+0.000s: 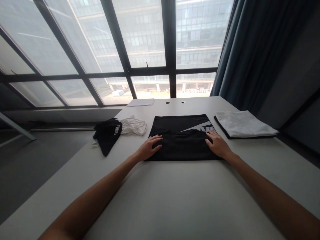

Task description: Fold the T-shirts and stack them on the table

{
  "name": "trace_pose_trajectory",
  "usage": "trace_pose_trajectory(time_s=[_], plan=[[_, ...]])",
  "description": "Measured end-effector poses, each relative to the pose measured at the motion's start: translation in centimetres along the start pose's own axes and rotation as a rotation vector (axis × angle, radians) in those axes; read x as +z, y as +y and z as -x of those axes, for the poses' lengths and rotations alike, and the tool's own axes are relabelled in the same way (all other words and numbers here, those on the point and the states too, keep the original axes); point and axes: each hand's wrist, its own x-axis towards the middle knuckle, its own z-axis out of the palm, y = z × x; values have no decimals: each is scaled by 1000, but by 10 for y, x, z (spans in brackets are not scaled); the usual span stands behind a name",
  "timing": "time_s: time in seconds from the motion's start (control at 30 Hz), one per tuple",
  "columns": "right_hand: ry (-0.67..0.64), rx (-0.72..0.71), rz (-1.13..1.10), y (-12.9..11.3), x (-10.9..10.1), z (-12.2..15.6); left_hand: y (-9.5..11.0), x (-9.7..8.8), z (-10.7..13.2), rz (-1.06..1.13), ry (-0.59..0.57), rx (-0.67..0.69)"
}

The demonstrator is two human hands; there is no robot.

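A black T-shirt [183, 146] with a grey-white print lies on the table in front of me, its near part folded over toward the window. The fold covers part of the print, which shows along the far right portion. My left hand [149, 147] rests on the shirt's left edge with fingers stretched out. On the right edge lies my right hand [218, 144], fingers also extended and flat on the cloth. Neither hand grips the fabric.
The white table [172, 196] reaches toward the window. A crumpled black garment [107, 135] and a white one [133, 126] lie left. Folded white cloth [245, 124] sits on black cloth at right. Paper [141, 102] lies at the far edge. A dark curtain [240, 60] hangs right.
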Motion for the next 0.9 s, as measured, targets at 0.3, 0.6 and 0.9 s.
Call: trace_pose_trajectory(time_s=[0.3, 0.6, 0.9], plan=[[-199, -342, -99, 37, -28, 70, -15, -24, 52, 18, -180, 194], [-30, -580, 114, 53, -46, 83, -33, -44, 75, -231, -133, 379], [20, -572, 215, 50, -49, 89, -24, -35, 76, -306, -27, 372]])
